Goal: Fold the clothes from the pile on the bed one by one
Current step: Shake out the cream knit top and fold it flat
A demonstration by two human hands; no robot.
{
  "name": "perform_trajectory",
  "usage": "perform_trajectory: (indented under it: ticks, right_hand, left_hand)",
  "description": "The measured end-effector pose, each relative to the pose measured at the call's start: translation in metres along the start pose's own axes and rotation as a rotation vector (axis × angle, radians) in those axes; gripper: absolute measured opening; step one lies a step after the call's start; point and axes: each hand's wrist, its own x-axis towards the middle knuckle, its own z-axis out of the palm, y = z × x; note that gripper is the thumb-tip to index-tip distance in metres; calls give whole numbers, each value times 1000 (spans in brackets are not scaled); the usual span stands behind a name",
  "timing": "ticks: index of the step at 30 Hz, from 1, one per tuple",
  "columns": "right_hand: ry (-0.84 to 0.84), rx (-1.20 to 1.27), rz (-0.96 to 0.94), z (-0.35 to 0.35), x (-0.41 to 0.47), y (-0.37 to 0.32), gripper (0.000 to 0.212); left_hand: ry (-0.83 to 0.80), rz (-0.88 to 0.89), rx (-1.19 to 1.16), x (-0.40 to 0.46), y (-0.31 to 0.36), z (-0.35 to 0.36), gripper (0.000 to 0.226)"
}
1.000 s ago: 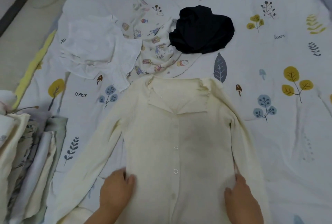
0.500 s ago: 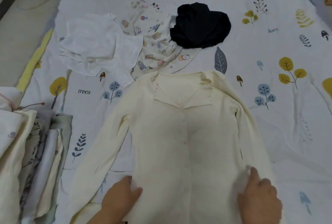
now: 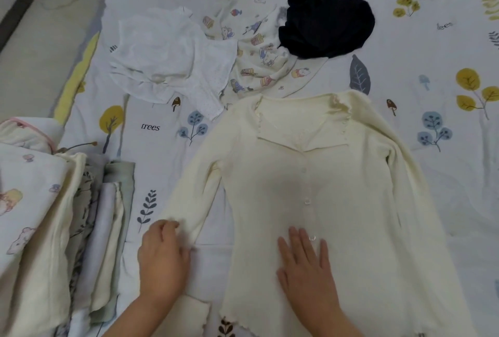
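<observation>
Bedsheet [image 3: 432,174] under cardigan [image 3: 337,188]: left hand [image 3: 162,258] pinches sleeve, right hand [image 3: 307,263] flat, cuffs hidden.

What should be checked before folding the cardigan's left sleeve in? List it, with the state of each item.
1. Cream cardigan lies flat, front up, buttoned: ok.
2. Right hand rests flat on the cardigan's front, pinning it: ok.
3. Left hand has its fingers curled on the left sleeve: ok.
4. Right sleeve lies straight along the body: ok.
5. Collar is clear of the printed garment above it: cannot tell, they look to be touching.
6. Folded stack is apart from the left sleeve: ok.
</observation>
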Motion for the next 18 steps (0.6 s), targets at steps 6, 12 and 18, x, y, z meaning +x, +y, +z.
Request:
perform_trajectory:
  ticks: [6, 12, 18]
  right_hand:
    - [-61, 73, 94, -26, 17, -22, 31]
    - [-250, 619, 233, -54, 20, -50, 45]
    - [-433, 1829, 559, -105, 38, -52, 42]
  left_hand:
    - [-392, -221, -10, 20, -29, -19, 6]
    - [-486, -67, -420, 25, 16, -65, 20]
    - [-769, -29, -1038, 15, 96, -105, 18]
